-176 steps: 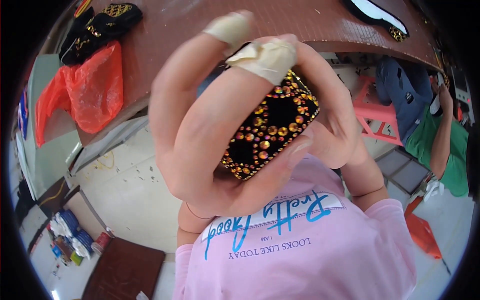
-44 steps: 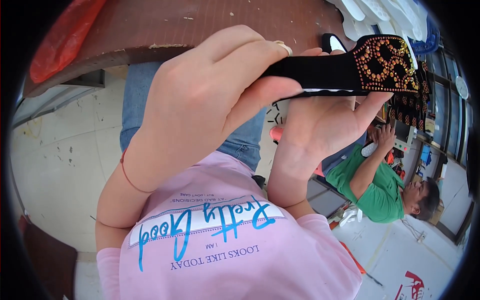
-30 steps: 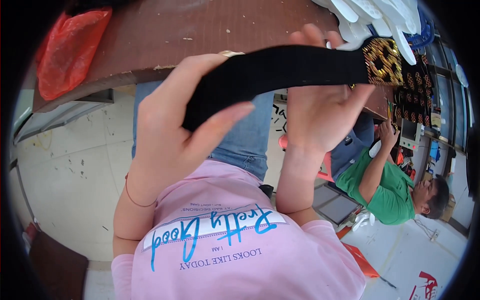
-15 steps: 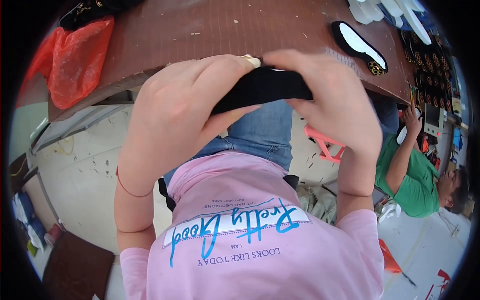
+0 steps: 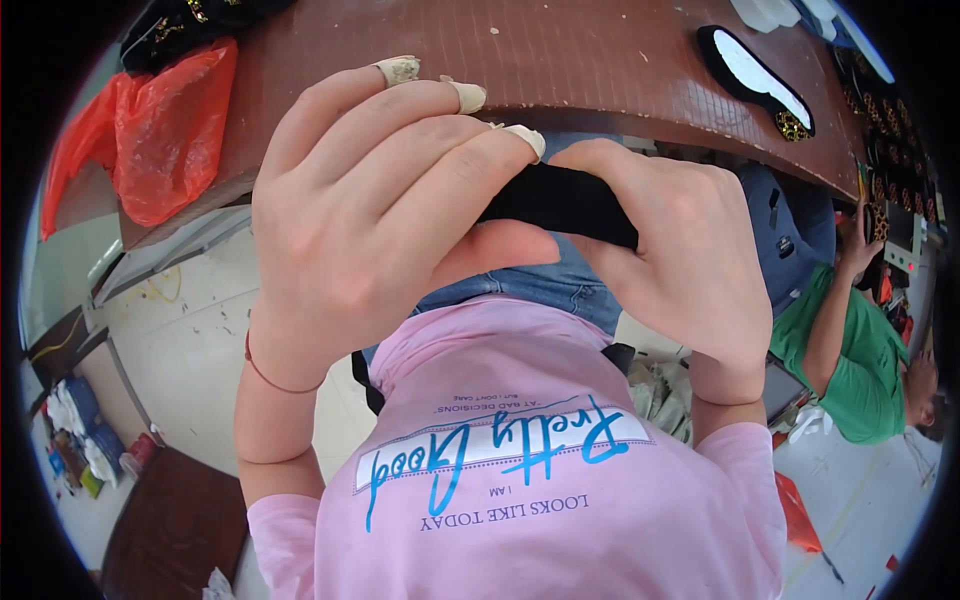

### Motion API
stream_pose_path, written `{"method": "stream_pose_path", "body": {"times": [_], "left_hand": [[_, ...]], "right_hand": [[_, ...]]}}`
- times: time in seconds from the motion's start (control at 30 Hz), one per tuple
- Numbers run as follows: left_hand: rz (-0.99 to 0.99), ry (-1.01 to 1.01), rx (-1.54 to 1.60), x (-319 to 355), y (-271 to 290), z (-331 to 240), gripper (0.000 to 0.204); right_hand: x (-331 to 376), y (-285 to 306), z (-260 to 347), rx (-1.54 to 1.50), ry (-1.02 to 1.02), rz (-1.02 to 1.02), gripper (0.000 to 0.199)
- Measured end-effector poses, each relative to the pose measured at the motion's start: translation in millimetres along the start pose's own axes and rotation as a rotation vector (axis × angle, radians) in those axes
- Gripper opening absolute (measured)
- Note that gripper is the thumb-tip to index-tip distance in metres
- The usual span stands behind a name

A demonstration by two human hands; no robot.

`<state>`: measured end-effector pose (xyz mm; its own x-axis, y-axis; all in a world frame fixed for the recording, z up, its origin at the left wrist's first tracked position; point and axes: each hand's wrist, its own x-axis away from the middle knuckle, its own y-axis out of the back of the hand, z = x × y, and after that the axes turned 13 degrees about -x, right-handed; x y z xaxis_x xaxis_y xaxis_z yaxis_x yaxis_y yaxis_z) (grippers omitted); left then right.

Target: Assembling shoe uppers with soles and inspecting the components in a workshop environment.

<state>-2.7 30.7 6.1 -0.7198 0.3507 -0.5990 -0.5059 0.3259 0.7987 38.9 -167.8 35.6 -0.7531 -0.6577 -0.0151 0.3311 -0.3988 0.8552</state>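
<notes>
A black fabric-covered piece (image 5: 565,203), seen edge-on as a curved band, is held between my hands just off the table's front edge. My left hand (image 5: 350,215) grips its left end between index finger and thumb, while the other fingers fan out above; pale tape wraps several fingertips. At the other end, my right hand (image 5: 695,245) closes round the piece with thumb and bent fingers. Both hands cover its ends, so I cannot tell its full shape.
A brown table (image 5: 600,60) spans the front. On it lie a black-rimmed white sole-shaped piece (image 5: 755,75) and red plastic bag (image 5: 175,135). Black-and-gold pieces (image 5: 890,120) lie at right, near a co-worker in a green shirt (image 5: 850,350). A dark brown board (image 5: 175,530) is lower left.
My left hand's outer fingers have lifted and spread, baring the taped tips. My grip on the black piece continues. The view has shifted, moving the surroundings slightly.
</notes>
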Motion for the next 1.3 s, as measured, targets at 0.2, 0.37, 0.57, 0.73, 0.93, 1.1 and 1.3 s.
{"method": "stream_pose_path", "body": {"times": [0.2,0.37,0.57,0.73,0.93,1.1,1.3], "left_hand": [[0.068,-0.034,0.051,0,-7,2,0.04],[0.126,-0.129,-0.042,-4,-9,4,0.041],[0.157,-0.11,0.11,-12,-7,13,0.045],[0.211,-0.075,0.25,-20,13,19,0.048],[0.226,-0.038,0.346,-14,21,21,0.05],[0.19,-0.023,0.339,-11,19,19,0.049],[0.156,-0.023,0.187,-13,25,10,0.051]], "right_hand": [[6,1,1,-0.01,-0.062,0.051,0.039],[6,-2,-1,0.1,-0.041,0.021,0.036],[10,-1,-3,-0.108,-0.075,-0.04,0.035],[16,6,-1,-0.294,-0.095,-0.079,0.036],[20,9,3,-0.289,-0.048,-0.091,0.039],[19,5,4,-0.275,-0.045,-0.094,0.04],[18,4,6,-0.283,-0.065,-0.088,0.042]]}}
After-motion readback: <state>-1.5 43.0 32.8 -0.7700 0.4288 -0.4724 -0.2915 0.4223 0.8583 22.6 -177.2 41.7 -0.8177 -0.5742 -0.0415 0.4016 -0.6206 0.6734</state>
